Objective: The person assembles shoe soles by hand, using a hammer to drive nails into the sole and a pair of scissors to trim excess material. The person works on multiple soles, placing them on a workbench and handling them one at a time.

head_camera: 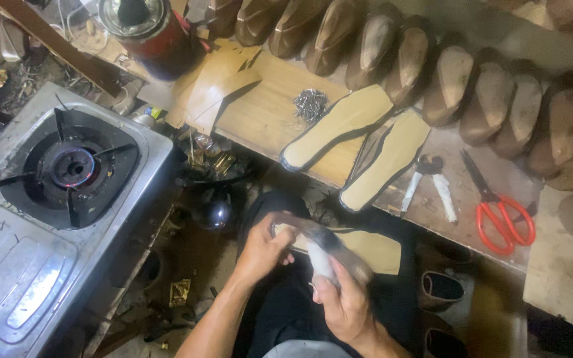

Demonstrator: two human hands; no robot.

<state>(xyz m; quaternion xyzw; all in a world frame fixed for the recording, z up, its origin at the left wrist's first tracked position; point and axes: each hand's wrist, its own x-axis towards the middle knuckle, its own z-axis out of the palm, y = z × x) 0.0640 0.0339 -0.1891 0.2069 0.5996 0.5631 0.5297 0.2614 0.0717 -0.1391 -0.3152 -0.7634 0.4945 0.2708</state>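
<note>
Both hands grip one shoe (323, 246) over the person's lap, below the edge of the workbench (266, 113). Left hand (263, 248) is curled around the shoe's near end, fingers closed on it. Right hand (346, 301) is wrapped around the other end, where a white lining shows; the motion blurs the detail. A tan insole (376, 248) lies just behind the shoe. On the workbench lie two more insoles (359, 142), a small heap of nails (310, 104), pincers (427, 182) and red-handled scissors (499, 212). A row of shoe lasts (445, 79) lines the far edge. A gas stove (67, 172) stands well to the left.
</note>
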